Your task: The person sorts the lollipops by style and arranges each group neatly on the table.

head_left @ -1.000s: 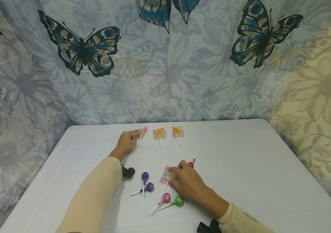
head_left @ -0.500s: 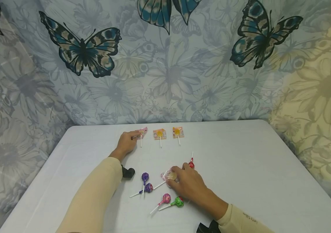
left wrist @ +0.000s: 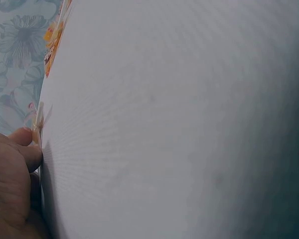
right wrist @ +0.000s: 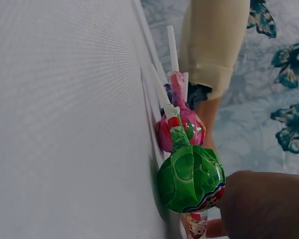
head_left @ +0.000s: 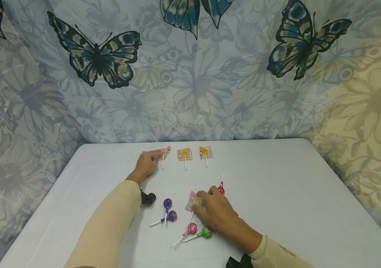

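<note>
Both hands at work over the white table (head_left: pixel 277 178): right hand (head_left: pixel 219 210) nearer the person, thumb and fingers pinching a flat clear-pink packet (head_left: pixel 191 200) just off centre; left hand (head_left: pixel 145 163) out at the far edge, fingertips pinching the edge of a pink-wrapped lollipop (head_left: pixel 165 150), left end of a short row. Next in that row, apart from each other, two orange packets (head_left: pixel 184 153) (head_left: pixel 205 152), sticks toward the person. Smaller round pops around the right hand: red one (head_left: pixel 221 190) just past the fingers, purple pair (head_left: pixel 167 203) (head_left: pixel 172 215) with sticks crossing, pink one (head_left: pixel 192 227) and green one (head_left: pixel 206 232) close together on the near side. Something red shows beside the right wrist, mostly hidden. To do it well, I'd keep the right pinch on the wrapper, off the stick, and lift straight up before any sideways move, since the held packet's white stick (head_left: pixel 190 219) points right at the pink one; can't tell if they touch. Left fingertips should stay light so the packet doesn't skid or crumple.
</note>
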A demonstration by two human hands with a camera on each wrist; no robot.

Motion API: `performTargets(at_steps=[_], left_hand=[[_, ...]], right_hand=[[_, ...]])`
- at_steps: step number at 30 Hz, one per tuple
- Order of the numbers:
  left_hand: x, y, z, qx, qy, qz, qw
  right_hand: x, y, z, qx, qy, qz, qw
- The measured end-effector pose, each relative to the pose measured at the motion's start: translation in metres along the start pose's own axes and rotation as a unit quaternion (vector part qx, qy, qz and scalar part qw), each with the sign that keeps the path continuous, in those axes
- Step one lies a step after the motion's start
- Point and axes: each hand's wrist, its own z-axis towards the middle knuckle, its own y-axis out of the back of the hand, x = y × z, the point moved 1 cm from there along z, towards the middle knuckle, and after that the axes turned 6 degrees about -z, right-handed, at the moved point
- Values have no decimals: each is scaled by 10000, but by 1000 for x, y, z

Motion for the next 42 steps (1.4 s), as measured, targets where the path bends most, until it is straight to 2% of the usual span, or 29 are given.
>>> performTargets(at_steps=[4, 9, 19, 28, 34, 42], left_hand=[[0, 0, 0, -17, 9, 10, 10000], [0, 1, -1, -13, -54, -90, 9999], [-1, 0, -2, 59, -30, -118, 9999], [-4, -1, 0, 6, -36, 52, 10000], [-4, 0, 2, -7, -56, -49, 10000], [-2, 1, -1, -28, 46, 25, 10000]], right_hand=[[1, -3, 0, 108, 97, 7, 9999], [2, -4, 3, 316, 158, 487, 9982], [0, -2, 13, 912, -265, 1330, 9866], [-4, 4, 14, 886, -519, 1625, 9814], [-5, 6, 14, 850, -604, 1938, 9755], [-3, 22, 15, 611, -654, 2240, 9705]])
